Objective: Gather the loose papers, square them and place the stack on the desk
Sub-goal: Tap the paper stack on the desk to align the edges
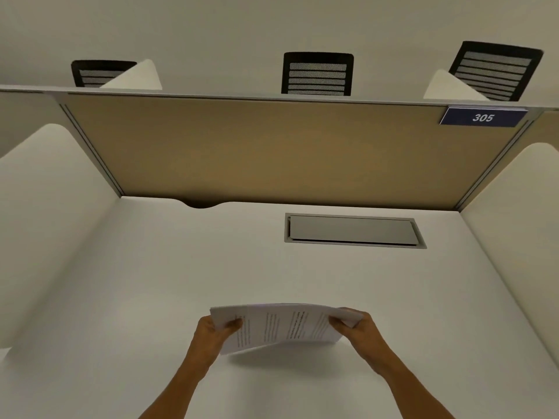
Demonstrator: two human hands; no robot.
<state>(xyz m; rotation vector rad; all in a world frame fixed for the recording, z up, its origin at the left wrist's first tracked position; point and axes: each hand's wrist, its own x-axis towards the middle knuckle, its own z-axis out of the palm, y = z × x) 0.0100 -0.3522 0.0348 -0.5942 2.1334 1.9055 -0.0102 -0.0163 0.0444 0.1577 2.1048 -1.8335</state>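
Note:
A stack of printed white papers (281,326) is held a little above the white desk (181,267), bowed upward in the middle, with its shadow on the desk just below. My left hand (213,331) grips the stack's left edge, thumb on top. My right hand (357,328) grips the right edge the same way. The sheets look gathered, with slightly uneven edges at the left and right corners.
A grey flap cover (352,229) is set into the desk at the back right. A tan partition (272,152) with a blue "305" label (482,117) closes the back; white side dividers (45,222) stand left and right. Black chair backs (317,74) show beyond.

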